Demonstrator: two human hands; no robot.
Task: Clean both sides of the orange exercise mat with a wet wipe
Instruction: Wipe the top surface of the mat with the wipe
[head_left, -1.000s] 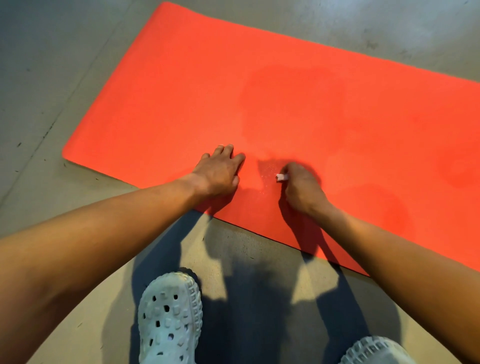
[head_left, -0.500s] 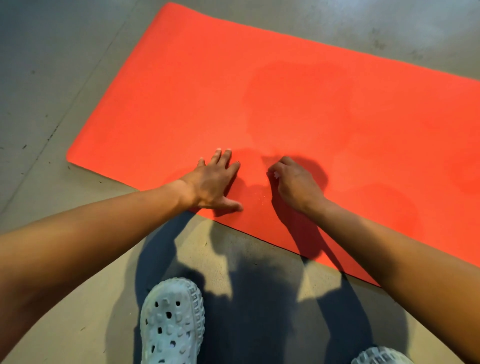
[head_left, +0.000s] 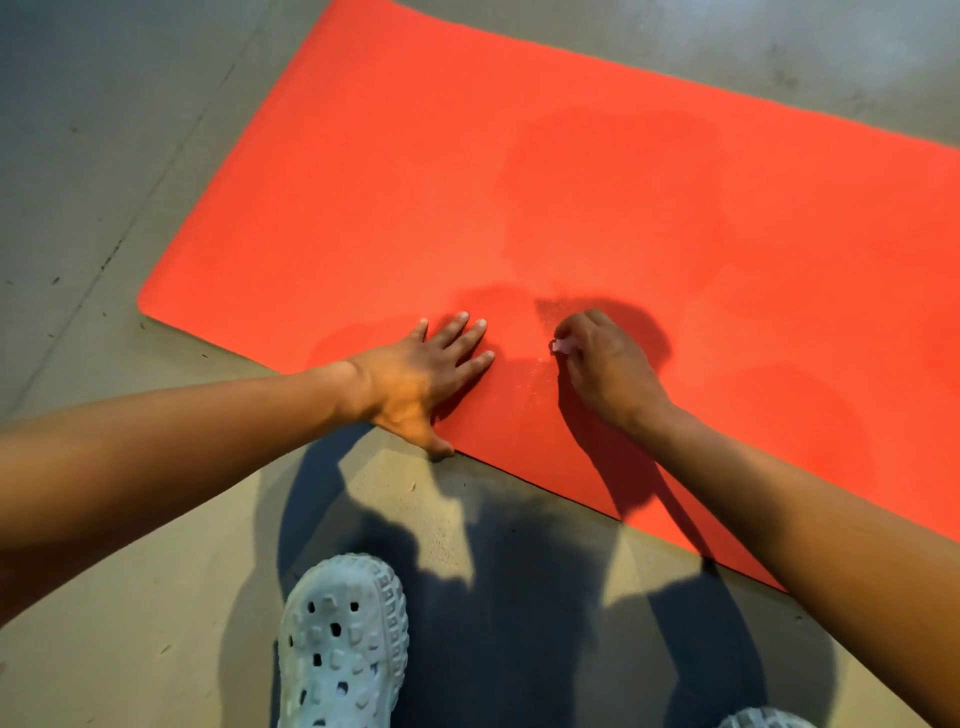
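Note:
The orange exercise mat (head_left: 519, 182) lies flat on the grey floor and runs from upper left to the right edge of the view. My left hand (head_left: 426, 379) presses flat on the mat near its front edge, fingers straight and spread, thumb at the mat's border. Just to its right, my right hand (head_left: 602, 364) is curled round a small balled-up wet wipe (head_left: 562, 345), of which only a pale tip shows at the fingers; it rests on the mat. Darker damp patches mark the mat beyond and to the right of the hands.
Bare concrete floor (head_left: 130, 130) surrounds the mat, with a seam line at the left. My white perforated clog (head_left: 343, 644) stands near the front edge of the mat, a second clog (head_left: 763, 719) barely shows at the bottom right. Shadows of my arms fall on the floor.
My left hand slid slightly and now lies flatter with the thumb at the mat's edge. My right hand has rubbed back and forth in place; the wipe's tip shows again after being hidden.

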